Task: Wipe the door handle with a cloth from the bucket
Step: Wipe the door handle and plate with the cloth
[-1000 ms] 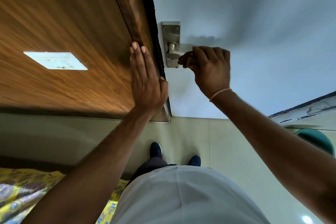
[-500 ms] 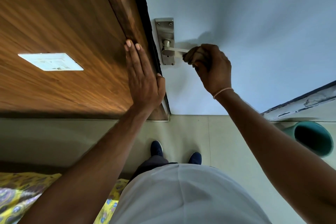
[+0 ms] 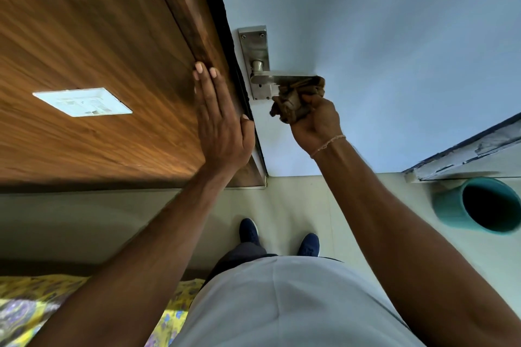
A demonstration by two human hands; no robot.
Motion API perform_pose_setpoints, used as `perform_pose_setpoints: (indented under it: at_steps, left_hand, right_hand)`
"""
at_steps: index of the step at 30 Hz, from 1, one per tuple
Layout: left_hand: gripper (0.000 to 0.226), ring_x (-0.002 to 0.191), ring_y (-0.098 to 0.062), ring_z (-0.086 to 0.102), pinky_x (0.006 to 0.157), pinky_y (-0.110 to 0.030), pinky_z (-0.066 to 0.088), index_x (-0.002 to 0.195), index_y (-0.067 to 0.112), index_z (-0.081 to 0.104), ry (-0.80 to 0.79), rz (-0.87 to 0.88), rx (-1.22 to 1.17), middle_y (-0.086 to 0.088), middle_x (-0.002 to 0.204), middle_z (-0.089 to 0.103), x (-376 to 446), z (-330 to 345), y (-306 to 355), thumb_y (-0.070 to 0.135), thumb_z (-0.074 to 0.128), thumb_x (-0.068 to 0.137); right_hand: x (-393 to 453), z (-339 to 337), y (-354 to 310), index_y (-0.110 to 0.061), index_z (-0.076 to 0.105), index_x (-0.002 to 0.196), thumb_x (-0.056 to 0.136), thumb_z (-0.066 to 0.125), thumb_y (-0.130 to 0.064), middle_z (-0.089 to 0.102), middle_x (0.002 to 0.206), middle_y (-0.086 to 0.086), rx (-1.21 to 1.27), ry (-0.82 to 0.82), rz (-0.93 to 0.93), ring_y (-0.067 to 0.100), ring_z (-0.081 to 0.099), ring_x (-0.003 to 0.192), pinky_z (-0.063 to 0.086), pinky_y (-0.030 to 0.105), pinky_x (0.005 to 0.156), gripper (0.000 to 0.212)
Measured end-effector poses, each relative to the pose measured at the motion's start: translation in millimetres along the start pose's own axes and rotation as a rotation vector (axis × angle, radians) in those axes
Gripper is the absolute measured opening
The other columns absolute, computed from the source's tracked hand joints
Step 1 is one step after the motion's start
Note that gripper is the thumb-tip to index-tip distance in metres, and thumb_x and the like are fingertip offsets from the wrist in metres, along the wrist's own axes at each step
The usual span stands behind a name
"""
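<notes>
Currently, head view: one wide look down at both hands by the door.
Right hand (image 3: 315, 118): centre of frame, its grip clamped on a bunched brown cloth (image 3: 293, 101).
Cloth: pressed against the underside and far end of the door handle (image 3: 282, 80), touching it.
Door handle: metal lever on a plate (image 3: 253, 45), upper centre, on the pale door (image 3: 394, 36).
Left hand (image 3: 220, 127): flat, fingers spread together, against the wooden frame (image 3: 197, 22); it holds nothing.
Bucket (image 3: 476, 205): teal, right edge, on the floor (image 3: 296, 200), well apart from the handle.
Progress: cloth fetched, wiping under way; judging by contact, the lever's near end and plate may remain.
</notes>
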State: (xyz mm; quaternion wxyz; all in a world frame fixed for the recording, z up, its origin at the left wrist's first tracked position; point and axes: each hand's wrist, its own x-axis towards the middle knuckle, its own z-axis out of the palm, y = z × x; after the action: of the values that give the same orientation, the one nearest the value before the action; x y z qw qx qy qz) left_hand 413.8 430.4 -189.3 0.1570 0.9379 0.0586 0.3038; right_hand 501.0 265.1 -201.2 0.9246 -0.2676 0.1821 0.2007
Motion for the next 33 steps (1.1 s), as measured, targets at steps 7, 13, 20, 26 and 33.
perform_pose_setpoints:
  at_steps: [7, 13, 20, 26, 33]
  left_hand:
    - [0.093, 0.167, -0.054, 0.014, 0.136, -0.063, 0.021, 0.165, -0.018, 0.016, 0.003, 0.000, -0.019, -0.042, 0.175, 0.014, 1, -2, -1, 0.015, 0.055, 0.087]
    - [0.096, 0.167, -0.054, 0.013, 0.135, -0.064, 0.021, 0.165, -0.018, 0.015, -0.009, 0.012, -0.032, -0.041, 0.175, 0.012, 0, -2, -3, 0.013, 0.060, 0.086]
    - [0.096, 0.167, -0.054, 0.012, 0.136, -0.063, 0.020, 0.165, -0.018, 0.014, -0.008, -0.001, -0.034, -0.042, 0.175, 0.011, 0, 0, -1, 0.012, 0.059, 0.086]
    - [0.094, 0.167, -0.055, 0.012, 0.135, -0.065, 0.021, 0.165, -0.019, 0.016, -0.009, 0.018, -0.044, -0.042, 0.175, 0.012, 1, -1, -2, 0.012, 0.058, 0.087]
    - [0.091, 0.168, -0.050, 0.014, 0.137, -0.062, 0.021, 0.166, -0.016, 0.017, -0.015, 0.034, -0.011, -0.038, 0.176, 0.014, 0, -5, -7, 0.015, 0.054, 0.089]
  right_hand:
    - [-6, -11, -9, -0.002, 0.065, 0.122, 0.112, 0.040, -0.015, 0.080, 0.099, 0.017, 0.120, 0.081, 0.064, 0.031, 0.079, 0.077, 0.051, 0.035, 0.078, 0.030]
    - [-9, 3, -16, 0.004, 0.055, 0.143, 0.106, 0.044, -0.002, 0.074, 0.108, 0.029, -0.058, 0.075, -0.049, 0.042, 0.075, 0.088, 0.060, 0.048, 0.080, 0.039]
    - [-1, -5, -16, -0.007, 0.055, 0.136, 0.100, 0.044, 0.007, 0.072, 0.100, 0.020, -0.773, 0.122, -0.553, 0.036, 0.074, 0.075, 0.064, 0.069, 0.066, 0.040]
    - [2, 1, 3, 0.003, 0.054, 0.142, 0.101, 0.042, 0.010, 0.065, 0.131, 0.037, -0.280, 0.078, -0.170, 0.048, 0.069, 0.110, 0.062, 0.056, 0.086, 0.044]
    - [-1, 8, 4, -0.015, 0.068, 0.102, 0.105, 0.044, 0.007, 0.066, 0.124, 0.015, -0.166, 0.063, 0.047, 0.034, 0.063, 0.115, 0.050, 0.052, 0.115, 0.032]
